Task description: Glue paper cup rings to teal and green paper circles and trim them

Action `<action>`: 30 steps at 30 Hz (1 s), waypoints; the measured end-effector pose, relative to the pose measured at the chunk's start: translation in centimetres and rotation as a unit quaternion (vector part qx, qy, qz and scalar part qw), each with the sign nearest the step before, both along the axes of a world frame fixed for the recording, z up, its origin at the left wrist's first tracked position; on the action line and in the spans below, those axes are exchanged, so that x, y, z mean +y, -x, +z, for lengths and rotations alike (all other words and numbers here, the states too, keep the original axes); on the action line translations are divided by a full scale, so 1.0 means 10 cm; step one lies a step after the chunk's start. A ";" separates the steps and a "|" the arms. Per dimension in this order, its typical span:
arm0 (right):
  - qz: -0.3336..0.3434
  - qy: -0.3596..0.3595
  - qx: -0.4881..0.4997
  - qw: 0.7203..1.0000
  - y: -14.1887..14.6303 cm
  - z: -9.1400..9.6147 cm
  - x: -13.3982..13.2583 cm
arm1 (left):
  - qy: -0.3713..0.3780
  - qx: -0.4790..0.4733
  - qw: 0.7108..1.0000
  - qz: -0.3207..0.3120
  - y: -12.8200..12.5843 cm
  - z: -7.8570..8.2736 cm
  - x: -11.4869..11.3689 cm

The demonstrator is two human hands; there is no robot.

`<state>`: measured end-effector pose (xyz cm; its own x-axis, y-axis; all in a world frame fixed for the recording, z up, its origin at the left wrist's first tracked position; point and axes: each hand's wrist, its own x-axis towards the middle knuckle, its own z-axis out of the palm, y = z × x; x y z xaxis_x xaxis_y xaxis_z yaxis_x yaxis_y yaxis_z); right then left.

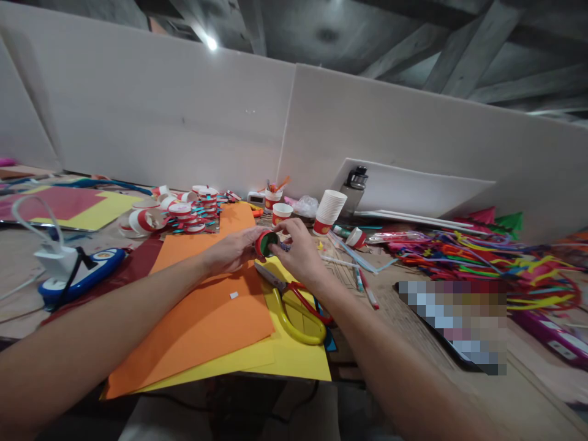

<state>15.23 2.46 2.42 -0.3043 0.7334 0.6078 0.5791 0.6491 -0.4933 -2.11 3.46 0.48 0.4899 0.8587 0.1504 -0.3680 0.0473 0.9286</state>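
Note:
My left hand (pixel 234 250) is closed round a small round piece (pixel 265 244), red on its side with a dark green face, like a cut-down paper cup. My right hand (pixel 297 248) bends over it from the other side, thumb and fingertips pinched at the green face; its fingertips are partly hidden. Both hands hover above orange paper sheets (pixel 202 331), which lie over yellow paper (pixel 303 361). Scissors (pixel 294 300) with yellow and red handles lie below my right hand. A tiny white scrap (pixel 234 295) rests on the orange sheet.
Red-and-white cup pieces (pixel 181 211) are heaped at the back left. A cup stack (pixel 329 211), single cup (pixel 282 213) and bottle (pixel 353 191) stand behind my hands. At right are colourful strips (pixel 441 260) and a blurred-out device (pixel 459 324); at left, a blue power strip (pixel 85 275).

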 end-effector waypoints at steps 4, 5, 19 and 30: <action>-0.008 -0.002 0.010 1.000 -0.01 -0.01 0.00 | 0.001 0.002 1.000 0.009 0.02 0.01 0.00; -0.007 -0.008 0.004 1.000 -0.01 -0.01 0.00 | 0.003 0.001 1.000 0.007 0.03 0.02 0.00; 0.012 -0.076 -0.011 0.997 -0.02 0.01 -0.02 | 0.010 -0.004 1.000 -0.018 0.04 0.00 0.00; -0.004 -0.048 0.006 0.999 0.00 0.04 -0.08 | 0.007 -0.019 1.000 -0.022 0.05 -0.01 0.01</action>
